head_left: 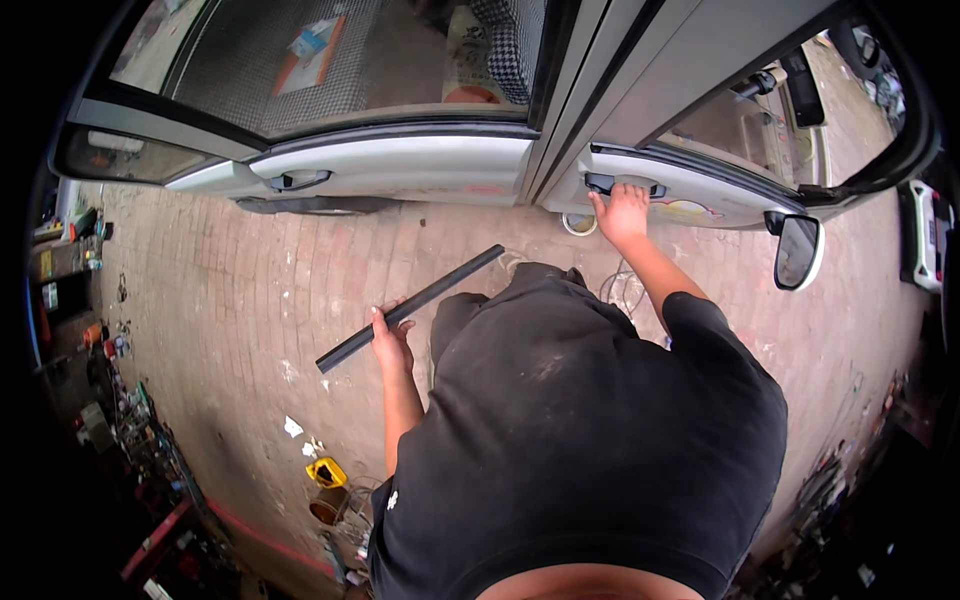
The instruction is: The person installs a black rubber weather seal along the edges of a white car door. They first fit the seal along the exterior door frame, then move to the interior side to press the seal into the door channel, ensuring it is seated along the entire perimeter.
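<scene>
The black strip [445, 286] slants left of centre, grasped by the fingers of the left hand [392, 342], while the right hand [626, 213], its closure unclear, lies on the door handle [599, 183] at upper right, seemingly working it, any pull calling for the strip kept clear.
</scene>
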Tool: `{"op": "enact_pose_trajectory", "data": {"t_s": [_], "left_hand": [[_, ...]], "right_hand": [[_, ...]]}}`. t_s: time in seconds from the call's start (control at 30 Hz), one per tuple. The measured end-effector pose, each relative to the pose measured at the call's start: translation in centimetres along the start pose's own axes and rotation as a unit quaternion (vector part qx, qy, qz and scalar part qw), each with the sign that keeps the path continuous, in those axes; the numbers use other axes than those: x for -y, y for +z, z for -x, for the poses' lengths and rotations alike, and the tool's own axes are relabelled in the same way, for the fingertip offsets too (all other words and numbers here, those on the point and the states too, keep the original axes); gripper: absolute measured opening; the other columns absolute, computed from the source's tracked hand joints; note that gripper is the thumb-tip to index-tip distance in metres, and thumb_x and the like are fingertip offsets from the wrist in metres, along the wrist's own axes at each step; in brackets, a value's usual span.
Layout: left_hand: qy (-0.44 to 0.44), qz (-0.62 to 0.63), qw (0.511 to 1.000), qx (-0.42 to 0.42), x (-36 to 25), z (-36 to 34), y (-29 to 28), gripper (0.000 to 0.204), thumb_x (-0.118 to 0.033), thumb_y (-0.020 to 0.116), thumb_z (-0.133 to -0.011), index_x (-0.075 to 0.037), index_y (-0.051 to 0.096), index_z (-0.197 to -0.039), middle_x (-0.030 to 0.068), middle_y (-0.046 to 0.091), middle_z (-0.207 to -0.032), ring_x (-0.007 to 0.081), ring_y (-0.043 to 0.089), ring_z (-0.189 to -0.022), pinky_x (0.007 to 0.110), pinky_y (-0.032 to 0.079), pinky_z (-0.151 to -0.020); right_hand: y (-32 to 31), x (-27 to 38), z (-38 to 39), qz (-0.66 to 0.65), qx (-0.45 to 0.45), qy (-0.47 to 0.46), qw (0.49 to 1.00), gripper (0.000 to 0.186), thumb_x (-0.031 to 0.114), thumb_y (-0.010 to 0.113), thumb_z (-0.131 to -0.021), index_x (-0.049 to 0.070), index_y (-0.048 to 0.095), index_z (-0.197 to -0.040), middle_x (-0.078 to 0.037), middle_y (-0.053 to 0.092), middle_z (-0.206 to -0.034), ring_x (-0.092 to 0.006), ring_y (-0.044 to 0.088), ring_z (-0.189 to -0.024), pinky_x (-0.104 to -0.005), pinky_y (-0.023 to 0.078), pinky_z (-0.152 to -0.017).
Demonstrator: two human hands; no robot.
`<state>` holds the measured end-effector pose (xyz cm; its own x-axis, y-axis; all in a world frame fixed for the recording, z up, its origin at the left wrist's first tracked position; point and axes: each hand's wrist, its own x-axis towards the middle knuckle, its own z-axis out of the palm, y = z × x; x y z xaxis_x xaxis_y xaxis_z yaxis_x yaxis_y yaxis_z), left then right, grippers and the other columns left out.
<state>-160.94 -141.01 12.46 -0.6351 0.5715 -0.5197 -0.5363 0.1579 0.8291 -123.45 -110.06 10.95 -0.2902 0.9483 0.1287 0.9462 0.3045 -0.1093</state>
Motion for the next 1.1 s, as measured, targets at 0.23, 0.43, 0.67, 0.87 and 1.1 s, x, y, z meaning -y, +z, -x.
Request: {"op": "enact_pose_trajectory", "data": {"t_s": [0.23,0.43,0.67,0.87,1.1], "left_hand": [[-0.043,-0.053,0.989,0.134,-1.5,-6.9,-2.2,0.043,-0.041,0.041,-0.105,-0.002,0.059,-0.113,0.0161,0.067,-0.113,0.0212,0.065,-0.100,0.032,0.054,-0.071],[-0.039,-0.151,0.971,0.183,-5.4,-8.0,-2.8,0.043,-0.041,0.046,-0.104,-0.001,0.062,-0.111,0.0167,0.067,-0.113,0.0217,0.064,-0.100,0.033,0.054,-0.074],[-0.019,-0.192,0.970,0.150,-3.9,-6.0,-5.1,0.044,-0.041,0.047,-0.104,-0.003,0.067,-0.105,0.0102,0.070,-0.104,0.0185,0.065,-0.095,0.032,0.056,-0.073],[-0.010,-0.196,0.977,0.082,-1.5,-1.2,-3.0,0.043,-0.040,0.049,-0.103,-0.002,0.069,-0.100,0.0098,0.071,-0.099,0.0174,0.065,-0.087,0.032,0.056,-0.069],[-0.091,-0.324,0.936,0.101,1.3,4.2,1.8,0.048,-0.051,0.047,-0.100,-0.009,0.068,-0.110,0.0059,0.069,-0.099,0.0184,0.065,-0.077,0.036,0.052,-0.075]], "right_hand": [[0.5,0.2,-0.3,0.023,0.015,0.056,0.998,0.057,0.055,0.058,-0.091,-0.001,0.063,-0.103,-0.019,0.064,-0.109,-0.0379,0.054,-0.115,-0.0499,0.030,-0.111],[0.4,0.3,-0.5,0.025,0.061,0.111,0.992,0.061,0.058,0.056,-0.091,0.002,0.062,-0.114,-0.017,0.062,-0.119,-0.0346,0.050,-0.125,-0.0492,0.025,-0.117],[1.9,-0.8,-0.4,0.061,0.006,0.069,0.996,0.057,0.060,0.059,-0.088,0.004,0.065,-0.099,-0.018,0.068,-0.100,-0.0380,0.061,-0.100,-0.0498,0.042,-0.093],[3.3,-2.0,-0.1,0.046,-0.032,0.040,0.998,0.056,0.058,0.061,-0.088,0.006,0.065,-0.108,-0.016,0.066,-0.106,-0.0359,0.058,-0.108,-0.0525,0.035,-0.105],[-0.2,-2.1,1.5,-0.014,-0.041,0.049,0.998,0.053,0.056,0.064,-0.086,0.004,0.067,-0.078,-0.018,0.066,-0.079,-0.0381,0.064,-0.079,-0.0490,0.047,-0.077]]}}
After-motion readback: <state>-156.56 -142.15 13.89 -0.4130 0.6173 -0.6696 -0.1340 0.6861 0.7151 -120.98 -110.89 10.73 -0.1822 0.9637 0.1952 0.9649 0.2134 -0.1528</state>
